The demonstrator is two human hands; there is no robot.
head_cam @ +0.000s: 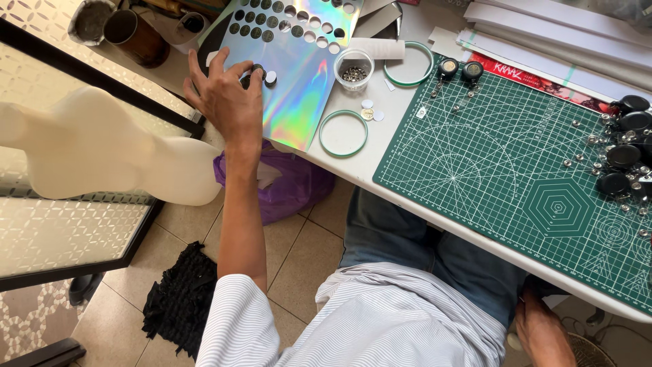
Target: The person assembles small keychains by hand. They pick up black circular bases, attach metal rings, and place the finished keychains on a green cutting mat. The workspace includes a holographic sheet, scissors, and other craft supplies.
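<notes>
Beige tiled floor [305, 265], white table [380, 160]

Left hand [227, 98] stretched far out, palm down, fingers [219, 62] spread, fingertips pinching; right hand [543, 333] hangs low under the tabletop edge.

The person wears a loose, short-sleeved shirt [380, 319] in white with fine grey pinstripes, the wide sleeve [234, 319] ending above the elbow and leaving the forearm bare. Below it are blue denim jeans [421, 251], faded across the thighs. Both the left hand [227, 95] and right hand [543, 333] are bare, without rings, watch or gloves.
</notes>
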